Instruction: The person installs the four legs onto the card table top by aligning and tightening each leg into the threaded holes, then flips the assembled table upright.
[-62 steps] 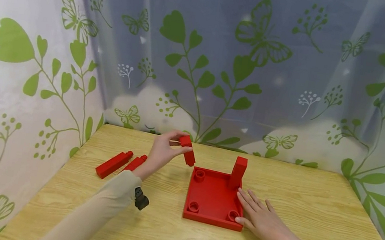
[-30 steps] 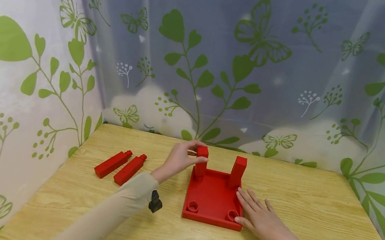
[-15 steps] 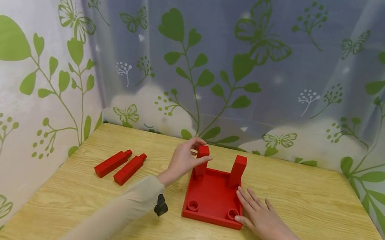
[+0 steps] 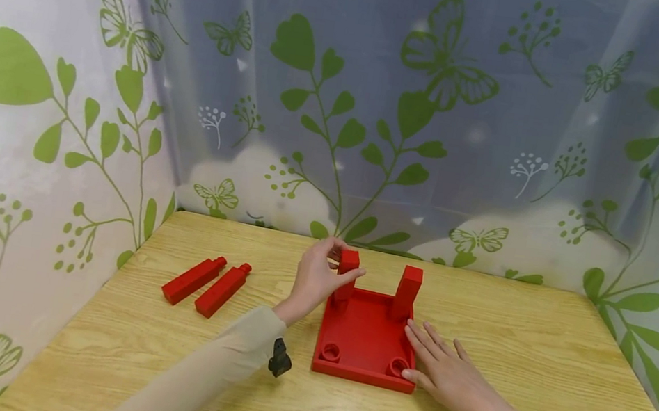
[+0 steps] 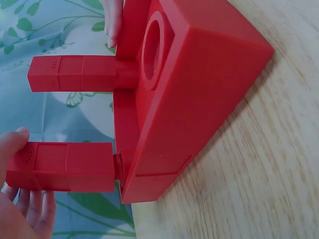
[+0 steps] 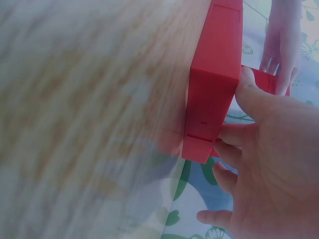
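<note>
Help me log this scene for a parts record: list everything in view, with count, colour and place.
Tray: 1, red, on the table
Held post: 1, red, at the tray's far-left corner
Standing post: 1, red, at its far-right corner
Lying posts: 2, red, on the table, left of the tray
Bare sockets: 2, red, in the tray's near corners
Table: 1, wood-coloured, under everything
Cloth: count unclear, blue-grey and white with green prints, behind and beside the table
Wrist devices: 2, black, one per wrist
Sleeves: 2, beige, on the arms
Left hand: 1, bare, gripping the held post
Right hand: 1, bare, touching the tray's right side
</note>
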Demonstrator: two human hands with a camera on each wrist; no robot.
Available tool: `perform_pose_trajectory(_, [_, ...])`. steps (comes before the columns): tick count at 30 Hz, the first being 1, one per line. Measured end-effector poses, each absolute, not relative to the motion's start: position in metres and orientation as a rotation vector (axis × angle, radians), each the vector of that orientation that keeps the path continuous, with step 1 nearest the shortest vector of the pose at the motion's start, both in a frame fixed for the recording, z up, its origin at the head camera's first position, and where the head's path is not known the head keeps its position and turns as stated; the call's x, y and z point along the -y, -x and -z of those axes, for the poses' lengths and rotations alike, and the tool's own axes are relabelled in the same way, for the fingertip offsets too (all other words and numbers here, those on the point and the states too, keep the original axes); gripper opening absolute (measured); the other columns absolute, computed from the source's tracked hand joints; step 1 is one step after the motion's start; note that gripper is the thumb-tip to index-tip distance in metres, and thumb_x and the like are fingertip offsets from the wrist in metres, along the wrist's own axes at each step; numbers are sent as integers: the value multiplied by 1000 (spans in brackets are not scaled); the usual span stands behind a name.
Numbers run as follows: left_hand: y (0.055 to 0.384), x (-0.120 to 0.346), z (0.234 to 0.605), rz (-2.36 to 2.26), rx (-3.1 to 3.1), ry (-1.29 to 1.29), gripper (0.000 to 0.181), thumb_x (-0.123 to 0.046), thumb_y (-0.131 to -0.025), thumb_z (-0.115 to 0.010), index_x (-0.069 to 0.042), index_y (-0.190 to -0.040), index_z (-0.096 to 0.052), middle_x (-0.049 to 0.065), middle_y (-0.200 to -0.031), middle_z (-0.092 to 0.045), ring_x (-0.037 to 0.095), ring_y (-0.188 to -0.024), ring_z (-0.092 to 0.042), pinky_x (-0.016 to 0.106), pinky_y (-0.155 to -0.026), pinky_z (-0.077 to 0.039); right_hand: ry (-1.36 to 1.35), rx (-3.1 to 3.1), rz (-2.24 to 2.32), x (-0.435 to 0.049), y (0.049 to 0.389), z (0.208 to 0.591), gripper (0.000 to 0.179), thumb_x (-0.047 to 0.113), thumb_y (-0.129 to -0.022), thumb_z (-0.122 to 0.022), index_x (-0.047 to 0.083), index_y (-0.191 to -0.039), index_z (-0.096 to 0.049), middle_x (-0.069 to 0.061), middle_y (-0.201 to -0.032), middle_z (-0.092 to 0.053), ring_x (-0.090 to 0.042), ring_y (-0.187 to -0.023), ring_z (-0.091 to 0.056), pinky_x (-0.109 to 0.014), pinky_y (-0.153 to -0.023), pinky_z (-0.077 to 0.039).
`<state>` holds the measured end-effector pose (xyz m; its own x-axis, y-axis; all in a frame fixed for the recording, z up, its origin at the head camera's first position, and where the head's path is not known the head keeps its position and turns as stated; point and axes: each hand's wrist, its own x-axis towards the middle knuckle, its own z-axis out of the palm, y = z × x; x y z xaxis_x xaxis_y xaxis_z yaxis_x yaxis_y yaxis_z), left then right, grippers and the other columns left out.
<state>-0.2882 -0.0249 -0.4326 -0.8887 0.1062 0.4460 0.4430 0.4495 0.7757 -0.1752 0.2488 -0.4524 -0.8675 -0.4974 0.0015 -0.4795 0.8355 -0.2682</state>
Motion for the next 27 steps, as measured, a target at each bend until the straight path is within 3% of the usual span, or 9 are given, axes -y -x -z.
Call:
perform_pose_trajectory(8, [287,31,431,1539,2367,586,41,-11,-84,-83,-8,-121,-66,10,-113,-68,25,-103,-67,38,-87,-61,786,-2951,408,-250,176,455,75,52,-102,-52,7,-158,-33,-14,-164,-30,-40,-150,-25,-75,-112,-21])
perform_pose_trajectory(18, [293,43,428,1745,2426,832,41,6,-92,-59,0,-133,-55,18,-133,-65,30,-118,-64,40,-104,-51,789,-2953,406,-250,176,455,76,53,-102,-52,7,-159,-33,-14,-165,-29,-40,-151,-25,-75,-112,-21])
perform_pose_trajectory(22, [294,44,428,1753,2440,827,40,5,-93,-60,-2,-133,-55,13,-133,-65,29,-121,-62,41,-106,-50,788,-2942,407,-250,176,455,76,54,-102,-51,8,-159,-32,-13,-165,-29,-39,-151,-24,-75,-112,-21])
perform_pose_trajectory(27, [291,41,431,1656,2441,734,43,-8,-92,-73,-5,-132,-57,12,-131,-64,30,-119,-61,47,-103,-51,786,-2940,406,-250,177,455,76,54,-102,-51,8,-159,-32,-13,-165,-29,-39,-151,-24,-75,-112,-21])
